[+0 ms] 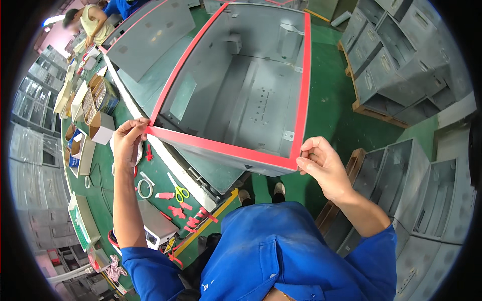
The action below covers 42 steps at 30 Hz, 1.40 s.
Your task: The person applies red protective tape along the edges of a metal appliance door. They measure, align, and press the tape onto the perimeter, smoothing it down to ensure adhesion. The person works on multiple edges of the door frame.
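A large grey metal cabinet lies in front of me with its open side up, and red tape runs along its rim. My left hand is closed in a pinch on the tape at the near left corner. At the near right corner, my right hand has its thumb and curled fingers closed on the tape. The tape strip along the near edge stretches between both hands. Holes and small brackets show inside the cabinet.
On the green bench at left lie yellow-green scissors, red tape scraps, a white tape roll and boxes of small parts. Grey cabinets on a wooden pallet stand at right. A person works at the far left.
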{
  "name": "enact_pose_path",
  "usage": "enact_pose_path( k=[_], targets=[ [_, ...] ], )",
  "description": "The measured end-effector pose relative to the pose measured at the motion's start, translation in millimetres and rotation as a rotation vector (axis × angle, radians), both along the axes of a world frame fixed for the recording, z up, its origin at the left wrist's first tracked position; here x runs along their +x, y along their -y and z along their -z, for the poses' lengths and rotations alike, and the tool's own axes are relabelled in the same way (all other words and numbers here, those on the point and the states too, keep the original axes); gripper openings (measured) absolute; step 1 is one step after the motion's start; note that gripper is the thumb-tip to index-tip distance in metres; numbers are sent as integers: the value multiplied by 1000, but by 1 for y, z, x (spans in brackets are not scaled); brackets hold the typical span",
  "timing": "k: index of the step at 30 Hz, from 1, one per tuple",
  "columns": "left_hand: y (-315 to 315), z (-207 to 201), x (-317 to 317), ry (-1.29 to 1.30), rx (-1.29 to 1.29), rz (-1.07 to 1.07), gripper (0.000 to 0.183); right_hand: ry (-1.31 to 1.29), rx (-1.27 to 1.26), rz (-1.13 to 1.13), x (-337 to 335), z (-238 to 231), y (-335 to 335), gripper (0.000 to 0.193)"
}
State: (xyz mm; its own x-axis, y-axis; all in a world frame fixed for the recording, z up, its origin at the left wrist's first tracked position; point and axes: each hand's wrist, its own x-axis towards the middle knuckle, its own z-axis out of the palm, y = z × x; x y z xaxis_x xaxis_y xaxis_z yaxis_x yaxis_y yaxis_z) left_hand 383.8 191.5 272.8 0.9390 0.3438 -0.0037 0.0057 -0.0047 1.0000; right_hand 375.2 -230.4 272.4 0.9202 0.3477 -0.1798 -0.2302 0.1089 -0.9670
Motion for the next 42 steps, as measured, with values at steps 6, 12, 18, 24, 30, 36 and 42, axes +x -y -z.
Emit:
enact_pose_path(
  k=[6, 12, 18, 24, 30, 36, 42],
  targets=[
    [-2, -4, -2, -63, 52, 58, 18, 58, -52, 63, -4, -2, -11, 24],
    [-8, -6, 1, -92, 89, 128, 12, 99, -111, 65, -6, -3, -14, 26],
    [-10, -6, 8, -134, 109, 167, 11, 88, -173, 54, -4, -7, -15, 26],
    [-12, -4, 7, -109, 58, 169, 8, 114, -159, 22, -2, -2, -15, 24],
    [-14, -3, 7, -64, 41, 202, 7, 115, -140, 3, 1, 2, -10, 25],
    [-12, -2, 7, 3, 77, 195, 7, 80, -107, 18, 2, 2, -12, 26],
    [-11, -1, 5, 34, 70, 206, 5, 42, -71, 28, 4, 4, -9, 31]
  ],
)
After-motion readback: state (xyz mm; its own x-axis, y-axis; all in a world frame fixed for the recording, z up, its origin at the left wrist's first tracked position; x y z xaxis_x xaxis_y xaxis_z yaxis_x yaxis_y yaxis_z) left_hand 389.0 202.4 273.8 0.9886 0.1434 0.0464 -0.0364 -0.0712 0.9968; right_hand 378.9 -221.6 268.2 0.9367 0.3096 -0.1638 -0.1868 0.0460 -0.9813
